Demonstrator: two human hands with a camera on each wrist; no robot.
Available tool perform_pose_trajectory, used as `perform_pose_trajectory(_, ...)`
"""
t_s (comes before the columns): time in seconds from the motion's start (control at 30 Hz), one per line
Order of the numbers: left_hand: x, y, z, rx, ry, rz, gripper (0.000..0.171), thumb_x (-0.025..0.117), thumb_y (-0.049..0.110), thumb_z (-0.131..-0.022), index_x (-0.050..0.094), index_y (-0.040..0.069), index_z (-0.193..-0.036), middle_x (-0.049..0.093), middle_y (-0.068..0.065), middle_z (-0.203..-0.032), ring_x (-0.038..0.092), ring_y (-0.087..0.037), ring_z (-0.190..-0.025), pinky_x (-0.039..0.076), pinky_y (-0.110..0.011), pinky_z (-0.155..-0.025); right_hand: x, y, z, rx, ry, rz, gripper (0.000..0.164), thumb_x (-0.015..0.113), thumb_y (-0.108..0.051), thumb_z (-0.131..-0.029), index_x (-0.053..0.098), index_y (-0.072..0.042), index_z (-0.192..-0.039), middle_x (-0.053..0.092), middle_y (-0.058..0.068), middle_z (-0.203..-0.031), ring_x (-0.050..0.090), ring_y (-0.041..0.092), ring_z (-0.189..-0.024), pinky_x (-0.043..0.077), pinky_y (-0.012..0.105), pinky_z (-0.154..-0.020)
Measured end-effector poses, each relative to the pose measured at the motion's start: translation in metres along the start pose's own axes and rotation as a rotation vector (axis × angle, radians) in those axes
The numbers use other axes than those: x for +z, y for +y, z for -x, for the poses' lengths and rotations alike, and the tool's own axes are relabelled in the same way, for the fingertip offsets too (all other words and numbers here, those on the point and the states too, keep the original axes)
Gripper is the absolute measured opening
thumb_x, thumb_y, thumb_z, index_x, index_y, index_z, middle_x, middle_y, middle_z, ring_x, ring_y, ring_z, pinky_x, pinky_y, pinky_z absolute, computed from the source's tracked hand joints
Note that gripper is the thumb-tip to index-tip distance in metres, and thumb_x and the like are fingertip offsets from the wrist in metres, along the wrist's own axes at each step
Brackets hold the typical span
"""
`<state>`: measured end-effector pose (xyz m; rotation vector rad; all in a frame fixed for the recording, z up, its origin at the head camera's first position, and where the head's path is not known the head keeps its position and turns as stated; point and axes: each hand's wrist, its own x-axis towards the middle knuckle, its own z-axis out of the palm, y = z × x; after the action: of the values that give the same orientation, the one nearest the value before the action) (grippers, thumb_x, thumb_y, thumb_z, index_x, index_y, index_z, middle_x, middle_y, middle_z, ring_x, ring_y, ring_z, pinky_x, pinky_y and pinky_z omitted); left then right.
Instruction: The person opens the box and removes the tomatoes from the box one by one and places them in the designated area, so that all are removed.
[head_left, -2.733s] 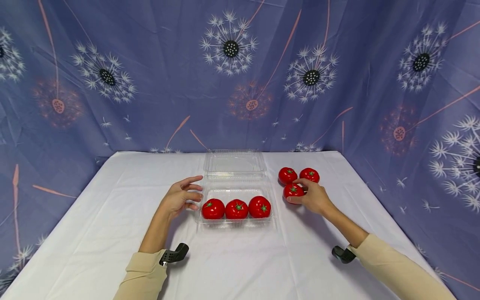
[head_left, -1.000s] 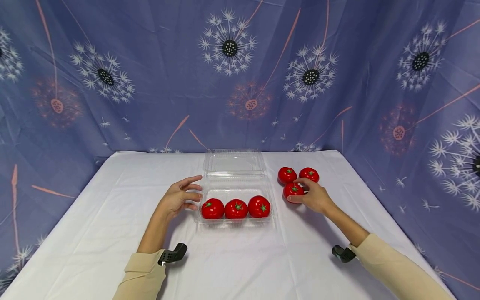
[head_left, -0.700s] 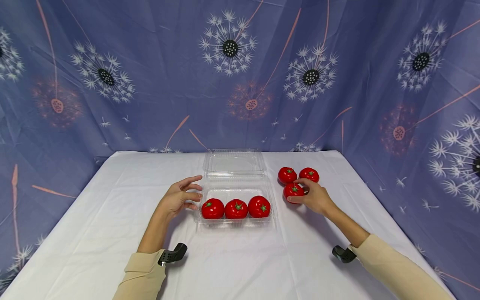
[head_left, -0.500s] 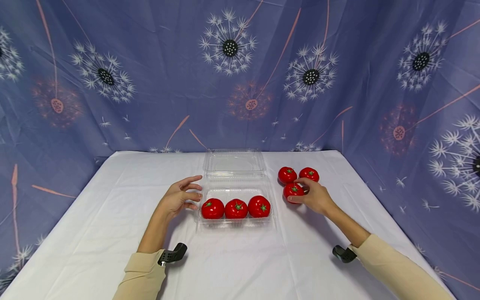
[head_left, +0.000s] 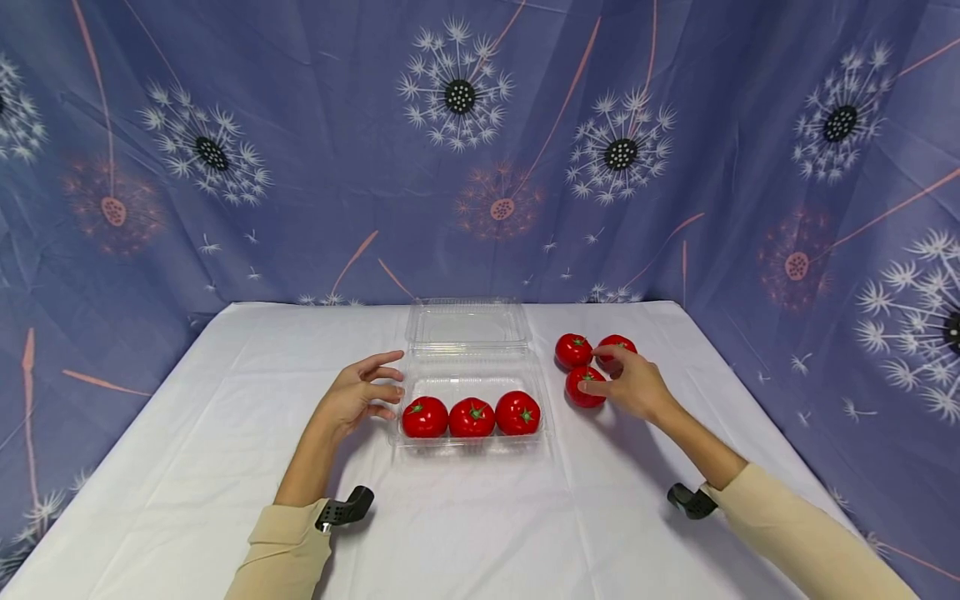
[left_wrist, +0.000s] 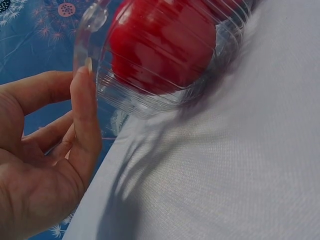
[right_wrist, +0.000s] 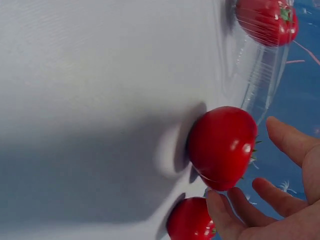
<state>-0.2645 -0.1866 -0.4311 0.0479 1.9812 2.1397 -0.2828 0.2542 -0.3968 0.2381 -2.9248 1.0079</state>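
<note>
My left hand [head_left: 351, 398] is at the left side of a clear plastic clamshell box [head_left: 480, 375], lid folded back. Its fingers are relaxed, a fingertip right at the box rim in the left wrist view. Inside, along the front wall, sit a left tomato [head_left: 425, 417], a middle tomato [head_left: 472, 417] and a right tomato [head_left: 518, 413], all red with green stems. To the right of the box, my right hand [head_left: 636, 387] hovers round the front tomato [head_left: 584, 387], fingers spread. In the right wrist view, thumb and fingers stand apart round this tomato [right_wrist: 222, 147].
Behind the front tomato lie a back left tomato [head_left: 573, 351] and a back right tomato [head_left: 617, 343], partly covered by my fingers. The open lid [head_left: 469, 325] lies toward the far edge of the white-clothed table [head_left: 480, 533]. A blue dandelion-print curtain [head_left: 337, 167] hangs behind.
The right hand's fingers have loosened from the front tomato and drawn back slightly to the right. That tomato stays in nearly the same spot. The left hand and box hold still.
</note>
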Motion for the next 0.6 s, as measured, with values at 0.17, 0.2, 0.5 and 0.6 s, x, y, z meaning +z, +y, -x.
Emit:
perform_pose_trajectory(0.17, 0.0, -0.001, 0.0, 0.013, -0.006, -0.003, 0.076, 0.067, -0.008, -0.085, 0.039, 0.002, -0.154, 0.056, -0.018, -0.121, 0.066, -0.017, -0.077, 0.06, -0.028, -0.057, -0.003, -0.009, -0.001, -0.004, 0.013, -0.025, 0.066, 0.083, -0.031, -0.084, 0.058, -0.002, -0.138, 0.065, 0.025, -0.127, 0.059, 0.041, -0.118, 0.056, 0.052, -0.093)
perform_pose_trajectory(0.2, 0.0, -0.001, -0.001, 0.014, -0.008, -0.002, 0.076, 0.067, -0.009, -0.085, 0.039, 0.002, -0.154, 0.056, -0.018, -0.121, 0.066, -0.017, -0.076, 0.06, -0.028, -0.057, -0.004, -0.011, -0.001, -0.008, 0.015, -0.03, 0.066, 0.083, -0.031, -0.084, 0.058, -0.003, -0.138, 0.065, 0.025, -0.127, 0.059, 0.041, -0.119, 0.056, 0.052, -0.093)
perform_pose_trajectory(0.5, -0.001, -0.002, -0.001, 0.012, -0.006, -0.002, 0.075, 0.067, -0.009, -0.085, 0.039, 0.002, -0.154, 0.055, -0.018, -0.122, 0.066, -0.017, -0.078, 0.06, -0.028, -0.056, 0.001, -0.04, -0.005, -0.074, 0.017, -0.1, 0.06, 0.083, -0.027, -0.083, 0.061, -0.006, -0.136, 0.067, 0.023, -0.123, 0.066, 0.039, -0.111, 0.06, 0.051, -0.089)
perform_pose_trajectory(0.6, -0.001, -0.002, -0.001, 0.01, -0.006, 0.0, 0.075, 0.067, -0.008, -0.085, 0.039, 0.002, -0.154, 0.056, -0.016, -0.12, 0.066, -0.017, -0.08, 0.06, -0.028, -0.057, 0.004, -0.051, -0.004, -0.073, -0.012, -0.119, 0.061, 0.084, -0.028, -0.083, 0.06, -0.009, -0.137, 0.066, 0.02, -0.129, 0.064, 0.037, -0.115, 0.058, 0.052, -0.093)
